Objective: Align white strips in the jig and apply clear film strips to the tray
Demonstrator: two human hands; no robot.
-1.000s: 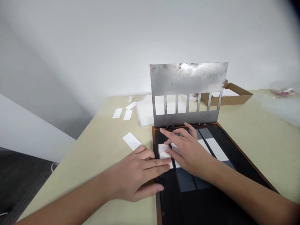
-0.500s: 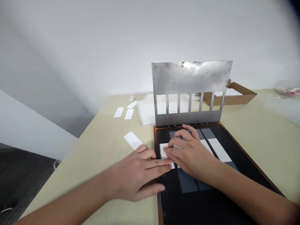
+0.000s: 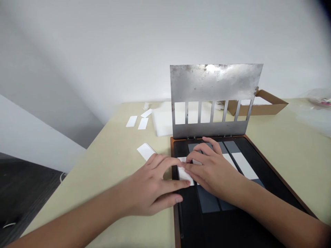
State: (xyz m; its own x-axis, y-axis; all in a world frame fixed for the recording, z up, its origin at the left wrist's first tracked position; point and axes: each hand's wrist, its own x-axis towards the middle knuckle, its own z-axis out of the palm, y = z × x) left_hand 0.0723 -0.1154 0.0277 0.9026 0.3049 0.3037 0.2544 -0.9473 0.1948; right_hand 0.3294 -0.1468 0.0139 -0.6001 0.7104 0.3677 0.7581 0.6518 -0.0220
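Behind everything, a pale wall [image 3: 144,41] is rising over a light yellow table [image 3: 103,172]. On the right half, a wood-edged black board [image 3: 207,230] is lying flat, and a slotted metal plate [image 3: 214,82] is standing upright along its far edge. Farther right, a cardboard box [image 3: 272,109] is sitting partly behind the plate. One person's right hand [image 3: 214,172] is curling over the board, its fingertips meeting the left index finger; whether it is gripping anything is impossible to tell. The left hand [image 3: 152,186] is resting unclenched, fingers spreading, one fingertip touching the near end of a white card [image 3: 184,176] at the board's left side. Another card [image 3: 245,165] is lying farther right on the board, and loose cards [image 3: 145,151] are lying on the table to the left.
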